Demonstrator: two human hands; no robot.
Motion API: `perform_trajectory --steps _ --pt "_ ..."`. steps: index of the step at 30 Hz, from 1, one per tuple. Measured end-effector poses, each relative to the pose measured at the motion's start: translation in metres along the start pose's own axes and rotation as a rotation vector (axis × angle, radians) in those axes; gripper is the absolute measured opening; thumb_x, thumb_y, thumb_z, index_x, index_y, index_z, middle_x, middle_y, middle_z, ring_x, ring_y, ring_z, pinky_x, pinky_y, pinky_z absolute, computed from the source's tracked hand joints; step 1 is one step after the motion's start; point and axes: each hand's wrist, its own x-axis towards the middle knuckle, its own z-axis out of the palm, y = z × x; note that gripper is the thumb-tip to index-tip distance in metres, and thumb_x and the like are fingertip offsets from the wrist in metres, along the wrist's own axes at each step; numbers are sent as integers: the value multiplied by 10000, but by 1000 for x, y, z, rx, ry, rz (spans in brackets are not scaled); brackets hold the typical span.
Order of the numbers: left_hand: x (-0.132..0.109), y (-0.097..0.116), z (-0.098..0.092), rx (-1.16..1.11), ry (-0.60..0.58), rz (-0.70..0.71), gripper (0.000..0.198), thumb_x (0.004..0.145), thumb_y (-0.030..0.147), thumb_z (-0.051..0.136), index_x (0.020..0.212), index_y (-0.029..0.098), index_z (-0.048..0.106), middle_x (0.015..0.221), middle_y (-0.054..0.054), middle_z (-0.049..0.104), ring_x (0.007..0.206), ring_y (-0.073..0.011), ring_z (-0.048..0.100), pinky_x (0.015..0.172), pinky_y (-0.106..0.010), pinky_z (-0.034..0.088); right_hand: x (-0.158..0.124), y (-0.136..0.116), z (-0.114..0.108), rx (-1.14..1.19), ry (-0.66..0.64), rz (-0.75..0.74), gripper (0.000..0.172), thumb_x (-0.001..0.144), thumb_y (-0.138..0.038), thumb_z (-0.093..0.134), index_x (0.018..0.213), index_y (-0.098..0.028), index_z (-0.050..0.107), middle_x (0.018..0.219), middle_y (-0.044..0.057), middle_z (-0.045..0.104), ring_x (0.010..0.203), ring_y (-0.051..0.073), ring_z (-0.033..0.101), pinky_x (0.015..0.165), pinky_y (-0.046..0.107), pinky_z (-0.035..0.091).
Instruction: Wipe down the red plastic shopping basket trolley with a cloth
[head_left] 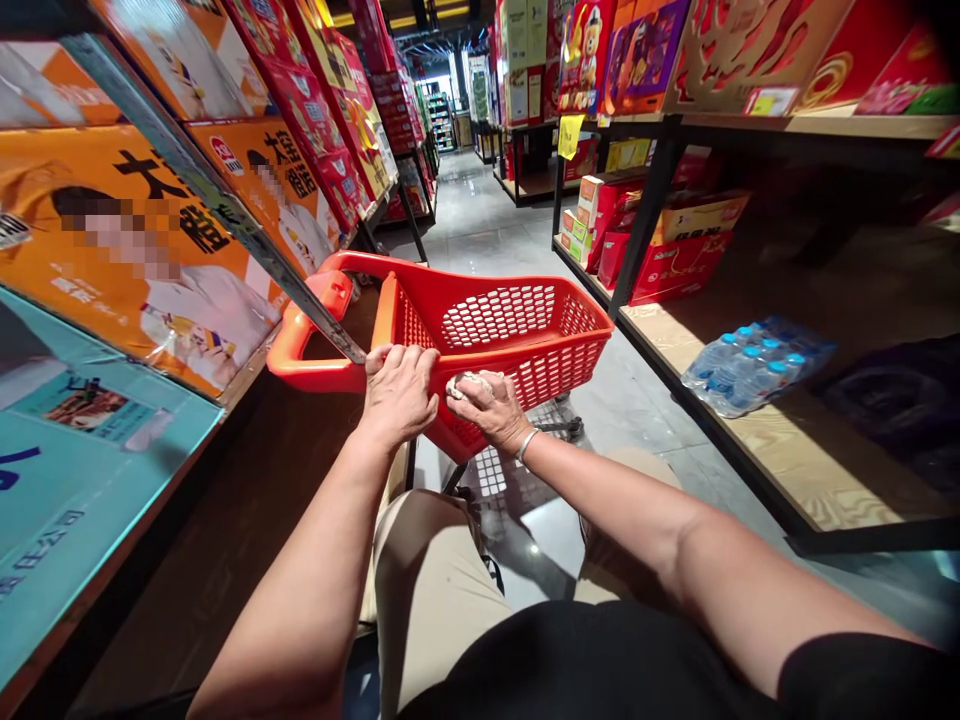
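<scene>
Orange cartons [142,240] line the left shelves, a shrink-wrapped pack of water bottles [754,365] lies on the low wooden shelf [817,470] at right (red gift boxes [675,265] farther back).

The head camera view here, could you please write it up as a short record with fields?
place: shop aisle with shelves on both sides
left hand: resting on the near rim of the red basket
right hand: pressing a whitish cloth against that rim
wrist: bracelet on the right
right shelf: pack of water bottles
left shelf: orange boxes
</scene>
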Motion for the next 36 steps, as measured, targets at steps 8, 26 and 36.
perform_trajectory --steps 8,26,36 --pt "-3 -1 0 -54 21 -1 537 790 261 573 1309 122 578 1220 -172 620 1154 -355 525 1129 -514 333 -52 9 20 2 -378 -63 247 1009 -262 543 1165 -362 706 1267 25 657 1105 229 448 878 399 368" --pt "-2 -1 3 -37 35 -30 503 793 292 571 1277 154 581 1189 -149 631 1153 -340 533 1130 -494 338 -39 55 -30 7 -69 126 261 984 -259 587 1166 -387 724 1284 12 649 1153 236 453 955 402 367" --pt "1 2 6 -62 73 -41 508 808 409 569 1251 162 595 1143 -154 641 1129 -361 531 1113 -513 350 27 57 -86 -19 -102 504 645 802 -100 608 1403 -330 584 1496 90 459 1273 341 377 1003 482 381"
